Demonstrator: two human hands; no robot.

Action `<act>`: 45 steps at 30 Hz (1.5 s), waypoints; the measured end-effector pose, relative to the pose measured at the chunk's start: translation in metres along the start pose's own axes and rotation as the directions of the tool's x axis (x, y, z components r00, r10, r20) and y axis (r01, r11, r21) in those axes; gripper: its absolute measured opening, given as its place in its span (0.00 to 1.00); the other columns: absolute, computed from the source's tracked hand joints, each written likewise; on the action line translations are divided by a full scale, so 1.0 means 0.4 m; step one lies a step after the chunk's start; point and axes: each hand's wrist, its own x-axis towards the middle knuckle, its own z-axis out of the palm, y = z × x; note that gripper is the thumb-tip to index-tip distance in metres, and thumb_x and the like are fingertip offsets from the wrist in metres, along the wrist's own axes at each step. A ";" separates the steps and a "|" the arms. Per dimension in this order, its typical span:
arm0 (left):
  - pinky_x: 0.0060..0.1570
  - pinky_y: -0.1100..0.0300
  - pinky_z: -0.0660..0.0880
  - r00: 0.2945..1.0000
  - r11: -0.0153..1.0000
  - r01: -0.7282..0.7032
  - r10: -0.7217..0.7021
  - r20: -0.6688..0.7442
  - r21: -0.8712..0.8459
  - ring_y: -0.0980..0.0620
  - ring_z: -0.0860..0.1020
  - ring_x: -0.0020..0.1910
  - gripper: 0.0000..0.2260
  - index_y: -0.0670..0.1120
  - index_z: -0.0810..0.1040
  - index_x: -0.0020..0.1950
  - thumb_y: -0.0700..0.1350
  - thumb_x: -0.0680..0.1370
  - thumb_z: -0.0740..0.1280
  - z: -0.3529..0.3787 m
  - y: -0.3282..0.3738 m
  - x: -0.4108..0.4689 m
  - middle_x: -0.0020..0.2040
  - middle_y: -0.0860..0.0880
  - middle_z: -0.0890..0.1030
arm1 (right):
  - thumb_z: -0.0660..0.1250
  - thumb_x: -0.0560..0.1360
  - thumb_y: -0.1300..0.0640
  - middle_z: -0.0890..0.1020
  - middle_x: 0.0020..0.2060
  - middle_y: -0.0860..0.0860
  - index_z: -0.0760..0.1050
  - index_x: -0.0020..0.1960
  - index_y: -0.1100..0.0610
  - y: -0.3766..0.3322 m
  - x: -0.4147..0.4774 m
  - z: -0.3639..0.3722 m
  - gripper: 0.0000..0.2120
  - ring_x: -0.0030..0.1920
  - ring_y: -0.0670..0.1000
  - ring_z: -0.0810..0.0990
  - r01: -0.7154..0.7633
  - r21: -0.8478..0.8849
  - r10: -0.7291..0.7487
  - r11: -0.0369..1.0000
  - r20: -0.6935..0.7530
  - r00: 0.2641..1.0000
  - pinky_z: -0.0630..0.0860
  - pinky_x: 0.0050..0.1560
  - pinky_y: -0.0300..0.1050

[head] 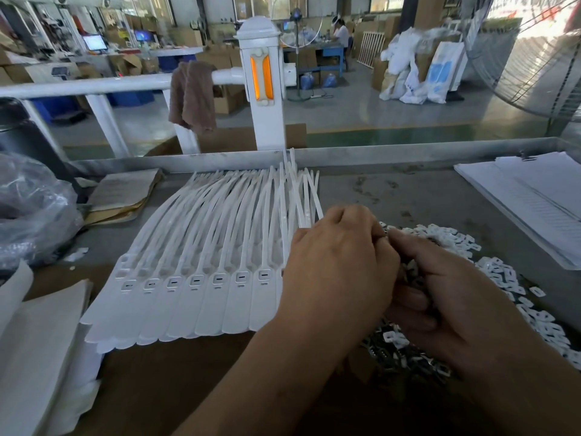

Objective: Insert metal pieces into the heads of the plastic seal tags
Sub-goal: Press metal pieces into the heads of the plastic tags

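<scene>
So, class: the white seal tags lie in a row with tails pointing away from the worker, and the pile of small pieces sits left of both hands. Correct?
Not quite. The head view shows the pile of small pieces on the right, beside and under the right hand. The seal tags do lie in a row, tails pointing away.

Grey metal bench under seal tags, metal pieces, papers.

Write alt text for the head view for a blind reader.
Two bare hands meet above a heap of metal pieces: the right hand cups a handful, the left hand curls against it. White plastic seal tags lie fanned in a row left of them.
</scene>
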 end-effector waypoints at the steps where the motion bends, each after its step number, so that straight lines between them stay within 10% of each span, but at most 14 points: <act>1: 0.44 0.58 0.69 1.000 1.000 0.010 -0.010 0.002 -0.009 0.60 0.72 0.41 0.03 0.54 0.71 0.44 0.50 0.78 0.61 0.000 0.000 -0.001 0.42 0.57 0.72 | 0.61 0.82 0.47 0.69 0.24 0.46 0.74 0.36 0.52 -0.001 0.000 0.001 0.17 0.20 0.43 0.65 0.004 0.000 -0.004 1.000 0.006 1.000 0.62 0.23 0.35; 12: 0.42 0.65 0.73 1.000 0.996 0.004 -0.005 -0.014 -0.091 0.62 0.74 0.45 0.04 0.57 0.74 0.47 0.55 0.75 0.66 -0.008 -0.023 -0.018 0.44 0.60 0.75 | 0.65 0.77 0.52 0.68 0.24 0.50 0.71 0.35 0.57 0.002 -0.005 0.022 0.15 0.18 0.44 0.60 -0.005 0.039 0.013 0.999 -0.190 0.982 0.57 0.16 0.33; 30: 0.46 0.52 0.76 0.994 0.994 -0.104 0.102 -0.043 -0.043 0.60 0.76 0.44 0.10 0.53 0.80 0.54 0.53 0.75 0.64 -0.057 -0.071 -0.049 0.44 0.59 0.78 | 0.63 0.77 0.49 0.66 0.23 0.53 0.74 0.33 0.57 0.005 -0.022 0.045 0.17 0.19 0.49 0.55 -0.034 -0.192 0.022 0.981 -0.066 0.998 0.55 0.20 0.35; 45: 0.44 0.68 0.68 0.986 0.986 -0.148 0.141 0.089 0.076 0.67 0.73 0.49 0.04 0.62 0.71 0.47 0.58 0.74 0.60 -0.110 -0.104 -0.061 0.43 0.64 0.75 | 0.66 0.76 0.53 0.66 0.24 0.53 0.77 0.33 0.55 0.016 -0.018 0.038 0.14 0.18 0.49 0.55 -0.030 -0.225 0.031 0.974 0.001 1.000 0.54 0.20 0.34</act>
